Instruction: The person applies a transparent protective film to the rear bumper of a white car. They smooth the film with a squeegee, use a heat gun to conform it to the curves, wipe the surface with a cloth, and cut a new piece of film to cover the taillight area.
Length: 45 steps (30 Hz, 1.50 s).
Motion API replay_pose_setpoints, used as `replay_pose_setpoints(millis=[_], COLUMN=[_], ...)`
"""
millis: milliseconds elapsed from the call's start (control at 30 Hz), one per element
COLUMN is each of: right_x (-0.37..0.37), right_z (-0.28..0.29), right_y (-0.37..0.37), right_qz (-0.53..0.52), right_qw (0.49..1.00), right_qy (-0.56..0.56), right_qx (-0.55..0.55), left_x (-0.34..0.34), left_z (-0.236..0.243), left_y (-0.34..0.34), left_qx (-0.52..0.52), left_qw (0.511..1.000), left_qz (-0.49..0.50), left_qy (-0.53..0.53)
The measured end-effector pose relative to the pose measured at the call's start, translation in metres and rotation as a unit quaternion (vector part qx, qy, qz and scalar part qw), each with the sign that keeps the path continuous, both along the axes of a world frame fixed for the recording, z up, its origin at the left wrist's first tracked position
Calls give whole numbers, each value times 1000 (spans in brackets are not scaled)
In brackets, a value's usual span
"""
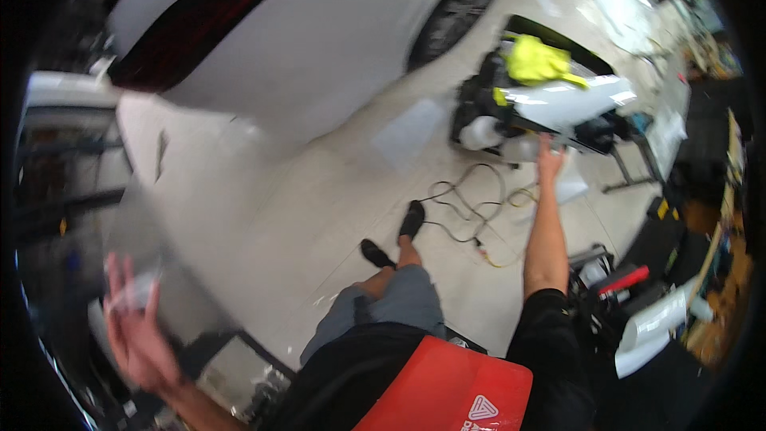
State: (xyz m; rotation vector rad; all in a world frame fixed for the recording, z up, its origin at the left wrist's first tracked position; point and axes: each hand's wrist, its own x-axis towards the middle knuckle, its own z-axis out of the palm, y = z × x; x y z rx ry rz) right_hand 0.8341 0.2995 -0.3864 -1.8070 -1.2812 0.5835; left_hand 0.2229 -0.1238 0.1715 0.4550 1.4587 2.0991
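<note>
My left hand (137,339) is raised at the lower left with its fingers spread, slightly blurred. A pale, see-through scrap (144,289) shows by its fingers; whether it sticks to them I cannot tell. My right arm stretches out to a loaded cart (515,116). There my right hand (550,161) has its fingers closed at a small grey object (560,144) on the cart's near edge, too blurred to name. On top of the cart lie a bright yellow cloth (538,61) and a glossy white sheet (570,101). A white bottle (481,134) sits at its side.
A white car (319,40) with a dark tail light (191,32) fills the upper left. Looped cables (471,203) lie on the floor between my feet and the cart. At right stand black cases and a red-handled tool (625,279). A red pouch (451,387) hangs at my front.
</note>
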Motion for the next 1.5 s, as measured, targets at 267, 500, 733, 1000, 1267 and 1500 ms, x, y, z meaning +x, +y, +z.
replay_pose_setpoints(millis=[267, 500, 733, 1000, 1267, 1500], right_x=[-69, -212, -261, -214, -222, -261], right_z=[206, 428, 494, 495, 480, 450], right_y=[-92, -257, -313, -324, -337, -364], right_qz=[212, 611, 776, 666, 674, 618], right_qw=[958, 748, 577, 627, 680, 737], right_qy=[153, 244, 244, 403, 289, 270], right_qx=[114, 83, -75, 32, -9, -46], left_x=[-88, -152, -186, -238, -260, -279], left_z=[10, -5, 19, 67, 119, 152], left_y=[-83, -141, -202, -259, -292, -293], left_qx=[10, 15, -50, -82, -77, -43], left_qw=[996, 992, 984, 979, 976, 978], left_qz=[-48, -96, -126, -108, -107, -100], left_qy=[74, 79, 119, 152, 172, 176])
